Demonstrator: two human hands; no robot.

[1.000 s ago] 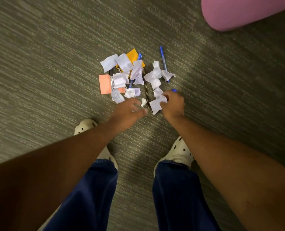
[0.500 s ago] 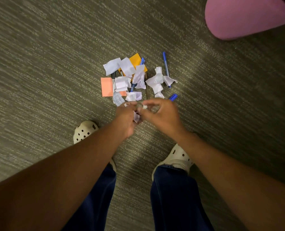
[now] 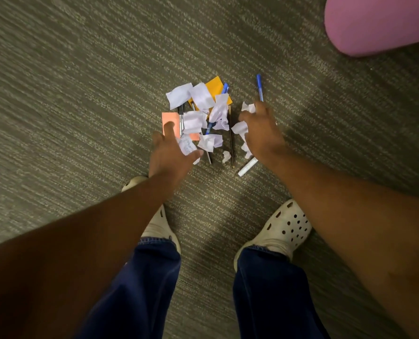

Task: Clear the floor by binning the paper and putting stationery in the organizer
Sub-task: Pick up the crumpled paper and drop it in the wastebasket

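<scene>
Head view: left hand holds a crumpled scrap, right hand clutches paper scraps. Best to gather paper only, leaving pens on the carpet.

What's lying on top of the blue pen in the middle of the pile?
White paper scraps cover most of the middle blue pen; only its top end and a bit near the middle show. The right hand hovers beside it.

The right hand hid some paper scraps; the pink seat was cut off at the frame's edge.
</scene>
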